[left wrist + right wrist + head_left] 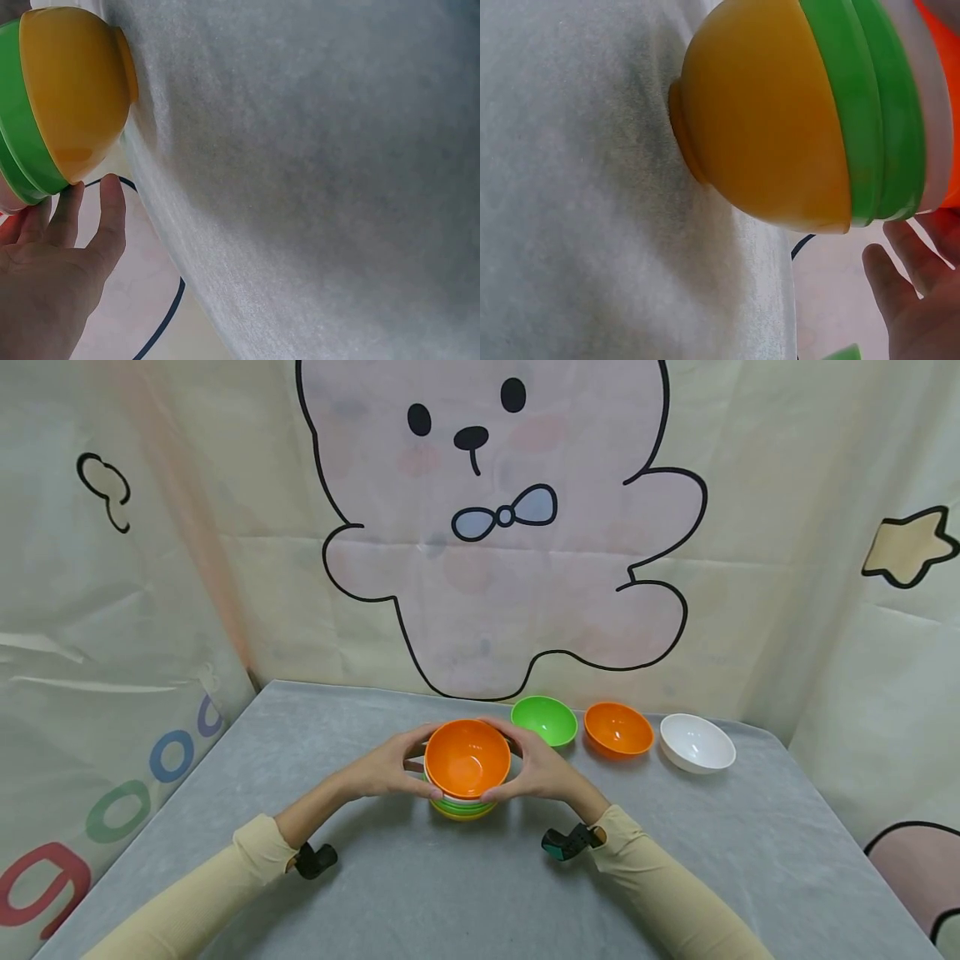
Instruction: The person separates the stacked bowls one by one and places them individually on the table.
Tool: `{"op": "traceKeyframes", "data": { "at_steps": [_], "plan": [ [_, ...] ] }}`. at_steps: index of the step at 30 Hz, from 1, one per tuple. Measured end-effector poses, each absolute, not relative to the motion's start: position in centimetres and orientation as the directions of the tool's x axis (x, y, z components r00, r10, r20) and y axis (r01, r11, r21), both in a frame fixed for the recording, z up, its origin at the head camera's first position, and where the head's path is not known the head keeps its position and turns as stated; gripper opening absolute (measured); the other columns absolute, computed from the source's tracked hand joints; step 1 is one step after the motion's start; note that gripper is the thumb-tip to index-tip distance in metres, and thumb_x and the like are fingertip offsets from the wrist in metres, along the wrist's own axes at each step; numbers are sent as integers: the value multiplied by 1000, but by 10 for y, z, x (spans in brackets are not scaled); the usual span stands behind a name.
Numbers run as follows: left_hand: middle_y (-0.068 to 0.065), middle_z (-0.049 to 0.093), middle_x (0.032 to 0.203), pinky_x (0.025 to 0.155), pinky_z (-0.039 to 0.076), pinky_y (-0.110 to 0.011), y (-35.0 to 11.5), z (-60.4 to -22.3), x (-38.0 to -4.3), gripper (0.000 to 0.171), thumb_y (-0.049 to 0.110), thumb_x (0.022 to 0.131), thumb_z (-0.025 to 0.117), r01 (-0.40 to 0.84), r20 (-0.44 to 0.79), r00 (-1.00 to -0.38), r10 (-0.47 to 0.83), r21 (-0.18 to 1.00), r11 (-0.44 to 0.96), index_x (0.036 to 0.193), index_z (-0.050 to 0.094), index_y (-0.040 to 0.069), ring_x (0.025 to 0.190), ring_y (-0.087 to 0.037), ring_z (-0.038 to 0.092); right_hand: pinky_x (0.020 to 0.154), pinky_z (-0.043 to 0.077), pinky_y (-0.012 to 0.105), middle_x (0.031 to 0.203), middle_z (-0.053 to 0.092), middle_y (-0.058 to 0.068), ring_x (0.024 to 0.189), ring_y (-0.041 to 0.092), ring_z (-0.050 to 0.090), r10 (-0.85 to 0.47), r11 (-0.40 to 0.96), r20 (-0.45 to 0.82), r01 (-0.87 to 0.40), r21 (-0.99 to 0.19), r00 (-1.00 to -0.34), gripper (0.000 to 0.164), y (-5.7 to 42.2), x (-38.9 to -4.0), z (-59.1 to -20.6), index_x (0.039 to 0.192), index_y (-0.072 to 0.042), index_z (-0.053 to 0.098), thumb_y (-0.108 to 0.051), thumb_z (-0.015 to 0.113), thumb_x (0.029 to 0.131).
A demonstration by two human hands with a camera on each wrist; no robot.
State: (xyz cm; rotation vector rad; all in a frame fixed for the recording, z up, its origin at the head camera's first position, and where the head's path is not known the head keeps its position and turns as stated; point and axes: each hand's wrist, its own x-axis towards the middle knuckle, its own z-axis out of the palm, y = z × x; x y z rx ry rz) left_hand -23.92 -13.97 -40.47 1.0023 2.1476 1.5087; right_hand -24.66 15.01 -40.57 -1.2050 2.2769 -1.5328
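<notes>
Near the table's middle stands a stack of nested bowls. An orange bowl (467, 760) tops it, above a white bowl (931, 127), two green bowls (896, 112) and a yellow bowl (765, 112) at the bottom. My left hand (397, 768) grips the orange bowl's left side, thumb at the front and fingers behind. On the opposite side my right hand (542, 768) grips it the same way. In both wrist views some fingers lie along the lower bowls' rims; whether they press there, I cannot tell. The yellow bowl's foot meets the cloth.
Behind and to the right stand three single bowls in a row: a green bowl (544, 720), a second orange bowl (618, 729) and a second white bowl (697, 743). Grey cloth covers the table (420, 902). A printed curtain (480, 568) hangs along its back edge.
</notes>
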Motion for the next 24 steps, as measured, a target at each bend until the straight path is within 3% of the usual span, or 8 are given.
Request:
{"op": "traceKeyframes", "data": {
  "at_steps": [9,24],
  "plan": [
    [-5,47,151,99,50,-45,-140,-406,-239,88,25,84,87,348,120,-698,706,919,188,155,37,8,135,-30,47,108,42,41,143,55,-2,127,21,53,-667,127,328,-536,-835,-669,93,153,-246,-402,152,-13,45,-29,94,74],
    [-5,40,156,102,48,-46,-139,-405,-240,90,21,84,87,354,137,-686,715,921,163,157,35,9,137,-29,45,107,43,40,146,51,9,129,29,50,-633,33,392,-530,-848,-667,92,166,-245,-387,152,-6,43,-8,93,74]
  ]
}}
